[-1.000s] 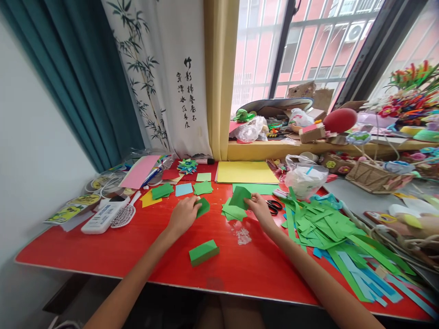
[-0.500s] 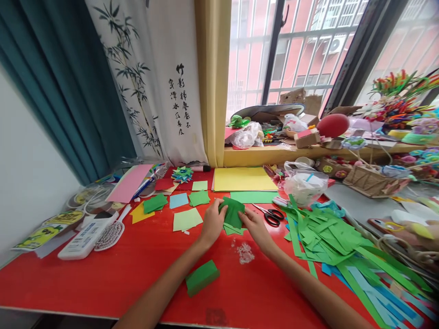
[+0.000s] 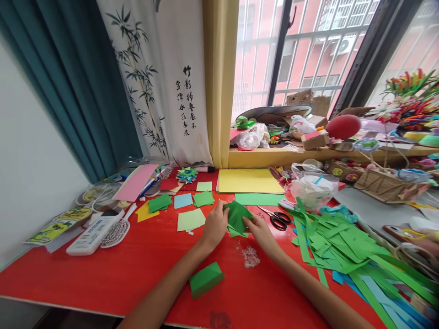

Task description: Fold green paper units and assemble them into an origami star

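Between my two hands is a dark green paper square (image 3: 237, 214), tilted and lightly creased. My left hand (image 3: 216, 224) pinches its left edge, and my right hand (image 3: 259, 232) grips its lower right corner. Lighter green paper pieces (image 3: 236, 231) lie on the table partly beneath it. Nearer to me, a folded green paper (image 3: 206, 279) rests by my left forearm. Black-handled scissors (image 3: 278, 219) lie open-bladed just beyond my right hand. A small whitish patch of bits (image 3: 251, 257) sits below the right hand.
Stacks of light green squares (image 3: 191, 220), a blue square (image 3: 183, 200) and yellow sheets (image 3: 250, 181) lie on the red table (image 3: 137, 283). Green paper strips (image 3: 343, 242) heap up at the right. A hairbrush (image 3: 116, 232) and white bottle (image 3: 89, 237) lie left.
The dark green square has turned in my hands, so a corner now points upward. The whole view has shifted slightly, with the table's things appearing farther right.
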Demonstrator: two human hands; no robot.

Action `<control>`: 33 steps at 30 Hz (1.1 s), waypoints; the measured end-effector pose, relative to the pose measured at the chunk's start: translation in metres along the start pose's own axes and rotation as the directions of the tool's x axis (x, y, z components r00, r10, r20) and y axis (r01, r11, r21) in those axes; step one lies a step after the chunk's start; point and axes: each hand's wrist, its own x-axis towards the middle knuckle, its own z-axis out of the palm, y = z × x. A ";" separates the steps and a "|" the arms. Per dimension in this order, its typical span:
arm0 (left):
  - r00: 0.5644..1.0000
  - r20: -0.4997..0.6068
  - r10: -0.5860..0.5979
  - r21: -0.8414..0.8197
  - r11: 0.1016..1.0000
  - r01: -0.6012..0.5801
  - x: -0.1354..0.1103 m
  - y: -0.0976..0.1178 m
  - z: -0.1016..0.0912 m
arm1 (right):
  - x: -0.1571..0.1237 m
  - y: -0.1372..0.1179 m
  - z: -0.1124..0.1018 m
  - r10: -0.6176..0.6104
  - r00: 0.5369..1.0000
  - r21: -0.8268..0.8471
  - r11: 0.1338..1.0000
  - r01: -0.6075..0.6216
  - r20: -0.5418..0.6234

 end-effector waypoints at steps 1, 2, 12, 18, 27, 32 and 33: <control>1.000 -0.009 -0.021 -0.021 1.000 0.021 0.001 -0.001 -0.002 | 0.001 0.000 -0.002 0.021 1.000 0.007 1.000 -0.021 -0.003; 0.999 -0.006 -0.032 -0.047 0.998 0.031 0.002 -0.001 -0.004 | 0.002 0.000 -0.003 0.034 0.999 0.009 0.999 -0.034 -0.006; 0.998 0.041 -0.036 -0.151 0.988 0.042 -0.002 -0.007 0.004 | -0.007 -0.008 0.004 -0.120 0.991 -0.253 0.958 0.133 0.065; 0.999 0.024 -0.022 -0.073 0.997 0.024 -0.008 -0.001 0.004 | -0.013 -0.015 0.012 -0.061 0.996 -0.087 0.994 0.066 0.066; 0.989 0.149 0.014 -0.128 0.992 0.006 0.000 -0.006 0.001 | -0.002 0.000 0.001 -0.080 0.996 -0.099 0.992 0.076 -0.036; 0.976 0.218 -0.006 -0.171 0.984 0.044 0.005 -0.014 0.000 | 0.005 0.007 -0.007 -0.075 0.997 -0.049 0.996 0.075 -0.009; 0.975 0.221 -0.011 -0.163 0.986 0.048 0.006 -0.016 0.000 | 0.005 0.008 -0.009 -0.081 0.997 -0.052 0.995 0.080 -0.016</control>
